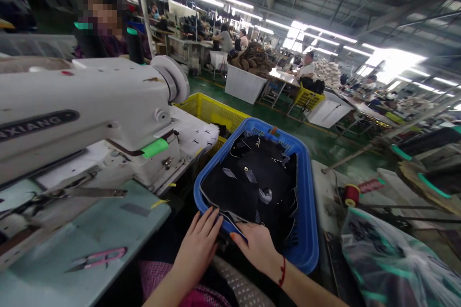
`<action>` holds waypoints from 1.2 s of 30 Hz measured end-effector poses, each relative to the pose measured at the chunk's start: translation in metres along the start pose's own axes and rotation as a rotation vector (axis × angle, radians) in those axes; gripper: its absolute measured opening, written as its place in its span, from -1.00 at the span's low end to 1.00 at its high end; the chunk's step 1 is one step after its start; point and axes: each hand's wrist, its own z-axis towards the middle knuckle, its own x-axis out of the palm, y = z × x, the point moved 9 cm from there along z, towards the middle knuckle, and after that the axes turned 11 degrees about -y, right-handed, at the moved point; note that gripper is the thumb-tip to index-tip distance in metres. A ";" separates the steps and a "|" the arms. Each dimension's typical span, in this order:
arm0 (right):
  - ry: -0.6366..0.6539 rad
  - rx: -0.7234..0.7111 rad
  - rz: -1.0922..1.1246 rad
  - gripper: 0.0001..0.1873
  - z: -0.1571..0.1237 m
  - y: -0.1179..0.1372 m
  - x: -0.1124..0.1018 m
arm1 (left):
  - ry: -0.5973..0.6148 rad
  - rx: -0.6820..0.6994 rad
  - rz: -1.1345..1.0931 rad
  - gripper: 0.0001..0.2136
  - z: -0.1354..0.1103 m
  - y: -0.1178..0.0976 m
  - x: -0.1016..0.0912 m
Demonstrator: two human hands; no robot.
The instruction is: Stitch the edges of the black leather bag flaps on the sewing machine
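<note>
A blue plastic basket holds a pile of black cut pieces with pale edges, small metal fittings and bits of clear film. My left hand lies on the near left corner of the rim, its fingers stretched out and close together. Beside it, my right hand grips the near rim, thumb outside and fingers over the inner side, against the edge of the black pieces. Whether those fingers also pinch a piece is hidden. A red string bracelet circles the right wrist.
On the left stands a white sewing machine, with pink thread snips on its table. Behind the basket is a yellow crate. Thread spools and a clear plastic bag lie right. A person sits beyond the machine.
</note>
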 end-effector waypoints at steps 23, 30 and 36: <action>-0.891 -0.159 -0.453 -0.74 0.041 -0.023 -0.254 | -0.089 -0.161 -0.066 -0.58 -0.039 0.025 -0.020; -0.279 -0.091 -0.575 -0.66 0.044 -0.091 -0.100 | -0.125 -0.144 -0.035 -0.50 -0.044 0.022 -0.019; -0.386 0.113 -0.360 -0.68 0.051 -0.145 -0.097 | -0.154 -0.170 -0.010 -0.59 -0.050 0.026 -0.006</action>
